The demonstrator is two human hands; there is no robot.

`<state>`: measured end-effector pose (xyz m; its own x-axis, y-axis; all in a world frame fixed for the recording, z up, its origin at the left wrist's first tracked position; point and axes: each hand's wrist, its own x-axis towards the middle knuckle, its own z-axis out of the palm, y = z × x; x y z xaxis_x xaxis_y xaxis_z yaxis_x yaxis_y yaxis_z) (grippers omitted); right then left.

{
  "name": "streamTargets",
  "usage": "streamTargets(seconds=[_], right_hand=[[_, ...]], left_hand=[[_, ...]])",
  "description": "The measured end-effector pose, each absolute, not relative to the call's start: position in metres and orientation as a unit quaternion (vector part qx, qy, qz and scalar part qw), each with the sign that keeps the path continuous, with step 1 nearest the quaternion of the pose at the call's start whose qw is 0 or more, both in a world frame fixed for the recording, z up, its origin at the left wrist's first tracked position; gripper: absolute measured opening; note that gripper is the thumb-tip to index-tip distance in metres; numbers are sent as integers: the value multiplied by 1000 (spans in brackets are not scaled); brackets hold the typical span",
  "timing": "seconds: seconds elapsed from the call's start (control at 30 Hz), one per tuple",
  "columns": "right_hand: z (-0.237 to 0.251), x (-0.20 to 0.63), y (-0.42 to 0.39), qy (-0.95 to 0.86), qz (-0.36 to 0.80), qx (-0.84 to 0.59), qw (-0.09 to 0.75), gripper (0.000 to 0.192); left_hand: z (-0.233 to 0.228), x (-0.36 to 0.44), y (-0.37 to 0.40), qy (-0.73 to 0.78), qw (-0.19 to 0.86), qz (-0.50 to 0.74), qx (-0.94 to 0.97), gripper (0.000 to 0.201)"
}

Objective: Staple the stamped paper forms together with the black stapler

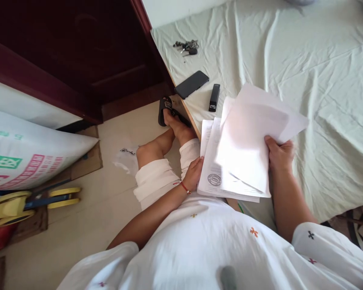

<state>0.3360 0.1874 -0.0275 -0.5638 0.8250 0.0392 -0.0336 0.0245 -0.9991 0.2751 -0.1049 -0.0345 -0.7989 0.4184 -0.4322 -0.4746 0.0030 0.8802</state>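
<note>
A stack of printed papers [208, 161] lies on the cloth at the table's near left corner, with an oval stamp on one page. My left hand [193, 174] is closed at the left edge of this stack, its thumb and fingertips partly hidden. On the other side, my right hand [280, 155] pinches the right edge of several loose white sheets [245, 141], thumb on top. These sheets lie over the stack, and their upper part bends up and to the right. A black stapler [214, 98] rests just beyond the papers.
On the pale wrinkled cloth [329, 100] are a black phone [192, 84] near the left edge and a bunch of keys [189, 47] farther back. A large white sack [33, 149] and a yellow wheeled object [33, 203] stand on the floor at left. A dark red door [63, 48] is behind.
</note>
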Motion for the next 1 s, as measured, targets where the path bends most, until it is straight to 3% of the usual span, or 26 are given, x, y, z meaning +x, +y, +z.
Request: streamTargets(seconds=[0.4,0.6,1.0], right_hand=[[-37,336,186,-687,597,-277,307,31],[-39,337,186,-710,568,-274,314,26],[-44,335,185,-749,510,-290,307,26]], left_hand=[[-43,273,-109,678,261,688,-5,59],[-32,275,-111,663,295,686,44,52],[-34,278,-110,662,300,686,38,57]])
